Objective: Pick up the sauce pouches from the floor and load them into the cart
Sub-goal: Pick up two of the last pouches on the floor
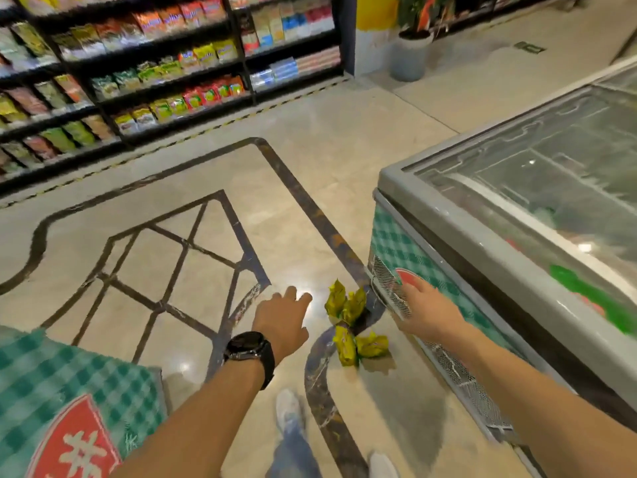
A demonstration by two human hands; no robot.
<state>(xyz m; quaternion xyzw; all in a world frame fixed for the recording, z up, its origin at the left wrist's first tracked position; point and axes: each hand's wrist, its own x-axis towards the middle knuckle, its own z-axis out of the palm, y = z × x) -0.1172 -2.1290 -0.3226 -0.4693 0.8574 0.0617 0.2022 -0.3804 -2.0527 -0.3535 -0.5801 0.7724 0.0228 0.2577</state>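
Several yellow-green sauce pouches (355,322) lie in a loose cluster on the beige floor, close to the corner of a chest freezer. My left hand (281,320), with a black watch on the wrist, hangs above the floor just left of the pouches, fingers apart and empty. My right hand (425,310) reaches out on the right of the pouches, in front of the freezer's side, palm down, fingers spread, holding nothing. Neither hand touches a pouch. No cart is in view.
A grey glass-topped chest freezer (482,215) with a green checkered side fills the right. Another checkered cabinet corner (69,401) sits at the lower left. Black shelves of snack bags (155,74) line the back. My white shoes (287,408) stand below the hands.
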